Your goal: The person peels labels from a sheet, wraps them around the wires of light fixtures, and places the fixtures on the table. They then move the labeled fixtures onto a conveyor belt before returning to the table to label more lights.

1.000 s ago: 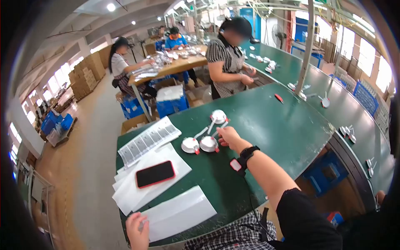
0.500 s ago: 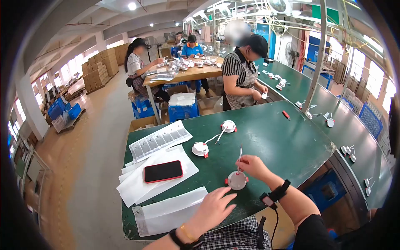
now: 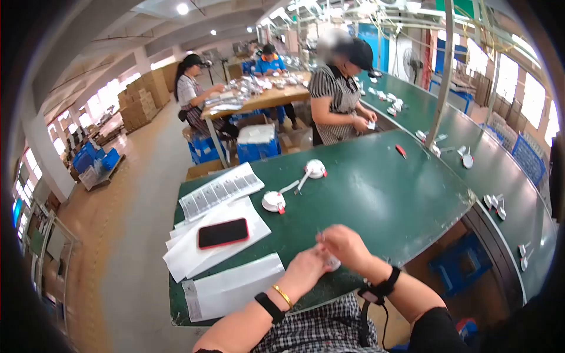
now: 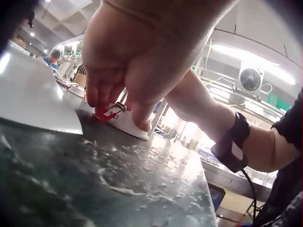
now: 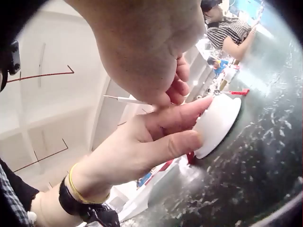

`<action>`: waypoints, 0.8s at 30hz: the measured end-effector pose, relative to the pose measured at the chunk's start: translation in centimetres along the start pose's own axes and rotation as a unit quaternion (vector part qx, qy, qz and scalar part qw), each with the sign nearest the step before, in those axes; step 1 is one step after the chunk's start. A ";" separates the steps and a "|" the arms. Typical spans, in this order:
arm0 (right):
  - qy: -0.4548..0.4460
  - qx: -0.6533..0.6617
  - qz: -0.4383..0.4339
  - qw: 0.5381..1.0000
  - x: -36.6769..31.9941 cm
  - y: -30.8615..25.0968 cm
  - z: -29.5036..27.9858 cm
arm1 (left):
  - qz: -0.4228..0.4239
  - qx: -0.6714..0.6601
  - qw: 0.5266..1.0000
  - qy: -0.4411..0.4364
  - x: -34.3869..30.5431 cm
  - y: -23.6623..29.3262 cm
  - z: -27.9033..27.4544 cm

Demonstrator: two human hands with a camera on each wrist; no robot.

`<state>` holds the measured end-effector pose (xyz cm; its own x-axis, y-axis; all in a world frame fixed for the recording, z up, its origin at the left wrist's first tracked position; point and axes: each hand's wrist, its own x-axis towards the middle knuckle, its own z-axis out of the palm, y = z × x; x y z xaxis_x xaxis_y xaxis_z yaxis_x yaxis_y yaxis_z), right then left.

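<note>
Head view, lower left of the frame: paper sheets (image 3: pixel 235 288) and a red-cased phone (image 3: pixel 222 233) lie on the green table (image 3: pixel 382 188). Right of them, low at centre, the left hand (image 3: pixel 306 269) and right hand (image 3: pixel 347 244) meet over a small white light fitting (image 3: pixel 333 263). It rests near the table's near edge, mostly hidden, with only a sliver of white showing between the hands.

The fitting looks like a light, stiff plastic disc, smooth on its face and probably slippery there. Its red spring clip (image 4: pixel 102 113) looks sprung and could nip a finger, so the rim seems the safer place to hold.

In the left wrist view, the left hand's fingers are bunched close, tips pressing down on fitting and clip. In the right wrist view, its thumb and forefinger pinch the disc's rim at centre. Above, the right hand's fingers curl tight over the top edge, a thin white lead (image 5: pixel 125 99) poking out to the left — whether they grip that lead I cannot tell.
</note>
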<state>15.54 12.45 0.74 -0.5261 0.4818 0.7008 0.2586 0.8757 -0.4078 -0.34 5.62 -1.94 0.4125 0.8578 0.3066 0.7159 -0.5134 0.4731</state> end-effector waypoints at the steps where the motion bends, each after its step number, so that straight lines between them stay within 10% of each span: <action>1: -0.046 0.006 0.096 0.994 1.0 -0.5 -0.5 | 0.028 0.039 0.999 0.022 0.1 -0.2 0.4; 9: 0.060 0.024 0.060 0.996 1.2 -0.5 -0.1 | -0.007 -0.009 1.000 0.001 0.5 0.2 0.2; 13: 0.053 0.082 0.204 0.974 2.6 -1.2 0.1 | 0.005 -0.034 0.996 0.085 0.1 -0.2 0.9; 18: 0.139 -0.053 0.118 0.982 4.3 -5.6 1.3 | -0.008 -0.058 0.990 0.125 -4.2 0.8 -6.5; 24: -0.201 0.094 -0.018 0.975 3.9 -12.8 10.8 | -0.253 0.104 0.948 0.161 -18.7 -5.2 -16.1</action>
<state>1.40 2.73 2.40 -0.8168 0.3660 0.4459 0.1013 0.8519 -0.5139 -20.88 -8.15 3.19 -0.1818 0.9242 0.3357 0.8855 0.0055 0.4645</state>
